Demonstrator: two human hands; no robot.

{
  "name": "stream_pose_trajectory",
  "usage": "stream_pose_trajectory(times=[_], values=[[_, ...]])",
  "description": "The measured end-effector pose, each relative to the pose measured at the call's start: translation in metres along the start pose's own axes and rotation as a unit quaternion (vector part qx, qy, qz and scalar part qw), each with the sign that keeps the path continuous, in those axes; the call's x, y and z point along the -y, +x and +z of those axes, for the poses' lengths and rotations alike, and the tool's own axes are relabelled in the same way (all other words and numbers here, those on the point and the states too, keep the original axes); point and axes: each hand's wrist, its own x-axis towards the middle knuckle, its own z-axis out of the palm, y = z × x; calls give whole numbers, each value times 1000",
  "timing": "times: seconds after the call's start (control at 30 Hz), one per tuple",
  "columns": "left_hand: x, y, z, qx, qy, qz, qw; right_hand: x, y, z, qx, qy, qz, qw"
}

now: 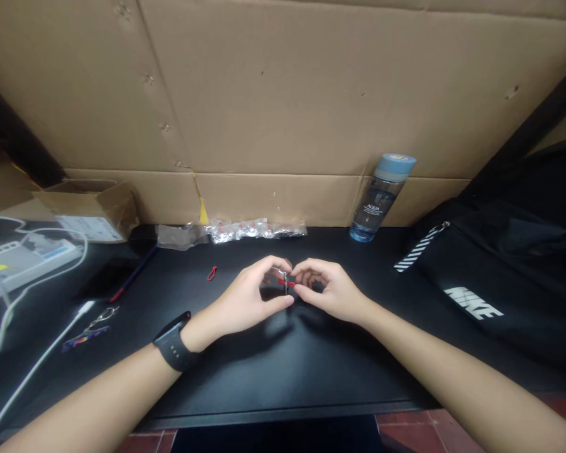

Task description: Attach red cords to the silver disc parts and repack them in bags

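Observation:
Near the middle of the black table, my left hand (252, 296) grips a thin metal ring (285, 283) between thumb and fingers, a black watch on that wrist. A red cord (283, 283) passes across the ring. My right hand (329, 290) pinches the cord's right end, close beside the ring. Both hands are just above the tabletop, with their fingertips nearly touching. Another small red cord loop (212, 273) lies on the table to the left of my left hand.
Clear plastic packets (245, 230) lie along the cardboard wall (283, 100). A water bottle (376, 198) leans at the back right, beside a black bag (490, 270). At left are a cardboard box (92, 207), a power strip (28, 267), a white cable (42, 365) and a keychain (89, 330).

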Motion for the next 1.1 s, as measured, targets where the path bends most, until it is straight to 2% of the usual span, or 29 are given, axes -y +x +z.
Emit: stream_pose_trajectory(times=[0.27,0.57,0.93,1.1], values=[[-1,0,0,0,8,-1,1000,2,0,0,9,-39,-30,999],[2,0,-1,12,23,-4,1000,3,0,1,20,-51,-22,998],[-4,0,0,37,22,0,999,4,-2,2,18,-83,-55,995],[1,-2,1,42,-10,-12,999,6,-1,-3,10,-98,-133,986]])
